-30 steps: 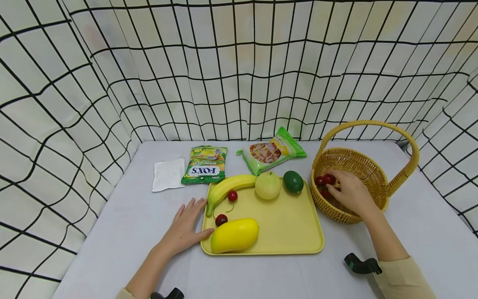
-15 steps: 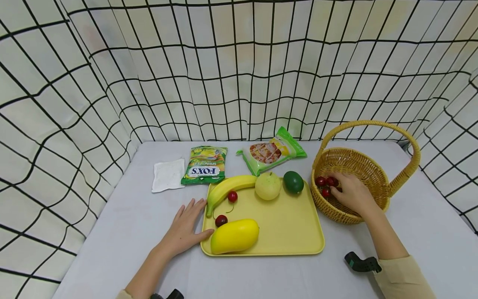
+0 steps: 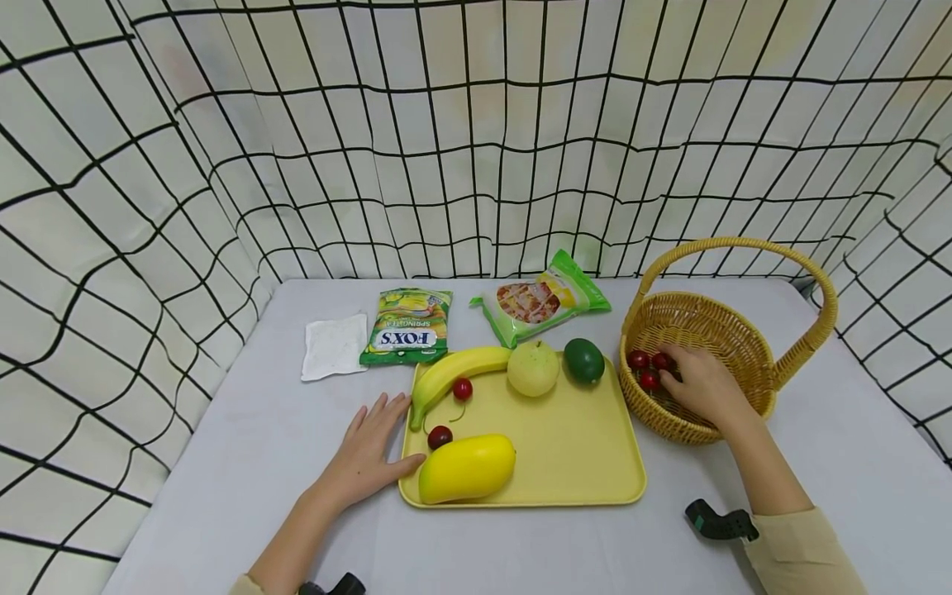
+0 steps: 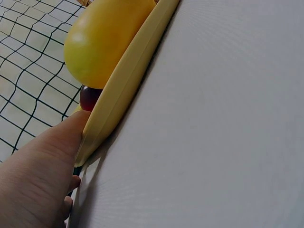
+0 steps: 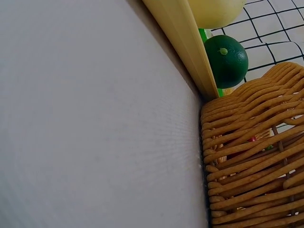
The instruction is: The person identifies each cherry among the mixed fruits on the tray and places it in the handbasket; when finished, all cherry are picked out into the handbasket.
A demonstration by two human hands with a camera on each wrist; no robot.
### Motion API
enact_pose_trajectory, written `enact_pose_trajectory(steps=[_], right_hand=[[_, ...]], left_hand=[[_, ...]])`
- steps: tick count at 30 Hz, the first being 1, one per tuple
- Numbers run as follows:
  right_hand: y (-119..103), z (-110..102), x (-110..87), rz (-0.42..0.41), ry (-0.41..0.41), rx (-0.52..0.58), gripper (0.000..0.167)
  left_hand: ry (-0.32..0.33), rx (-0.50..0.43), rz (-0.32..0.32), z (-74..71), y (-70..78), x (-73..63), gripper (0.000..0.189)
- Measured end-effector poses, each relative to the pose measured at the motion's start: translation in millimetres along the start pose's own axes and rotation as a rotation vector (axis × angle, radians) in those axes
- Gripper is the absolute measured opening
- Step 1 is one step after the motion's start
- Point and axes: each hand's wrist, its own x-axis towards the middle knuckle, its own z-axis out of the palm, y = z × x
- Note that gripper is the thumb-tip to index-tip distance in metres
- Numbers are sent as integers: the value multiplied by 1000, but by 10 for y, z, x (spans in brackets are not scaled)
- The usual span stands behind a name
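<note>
My left hand (image 3: 368, 454) lies spread at the left edge of the yellow tray (image 3: 573, 463), its thumb against the rim in the left wrist view. Inside the wicker basket (image 3: 695, 310), my right hand (image 3: 702, 384) pinches a cherry (image 3: 660, 361) between finger and thumb; the fingertips are partly hidden. Two more cherries, one left (image 3: 638, 359) and one lower (image 3: 649, 380), lie beside it. On the tray are a mango (image 3: 468, 468), a banana (image 3: 457, 372), a dark cherry (image 3: 440, 437), a red cherry (image 3: 463, 389), a pale round fruit (image 3: 533, 369) and a green lime-like fruit (image 3: 583, 361).
Behind the tray lie a green FOX'S packet (image 3: 406, 326), a white square pad (image 3: 335, 347) and a green-and-white packet (image 3: 539, 302). The basket's tall handle (image 3: 744, 242) arches over its opening. Netted white walls (image 3: 446, 165) surround the table.
My right hand has shifted slightly right and down inside the basket, and the cherry at its fingertips has moved right with it. My left hand stays still.
</note>
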Motion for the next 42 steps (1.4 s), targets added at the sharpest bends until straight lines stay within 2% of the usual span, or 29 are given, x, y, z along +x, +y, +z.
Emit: enact_pose_trajectory(steps=[11,18,26,35,42], right_hand=[[-21,-10,-16,25,-15,-14,43],[-21,-8,-23,15,8,-15,43],[-36,-12,-40,-8,84,-16,38],[-81,18,-74,-66,226,-52,31],[-153,26,-89,-108,291,-50,28]], left_hand=[[2,-2,9,-15,6,19,86],[-3,-8,2,-21,14,29,87],[-3,-6,5,-14,9,28,86],[0,-9,4,-12,10,14,87],[0,-9,-1,-8,4,3,87]])
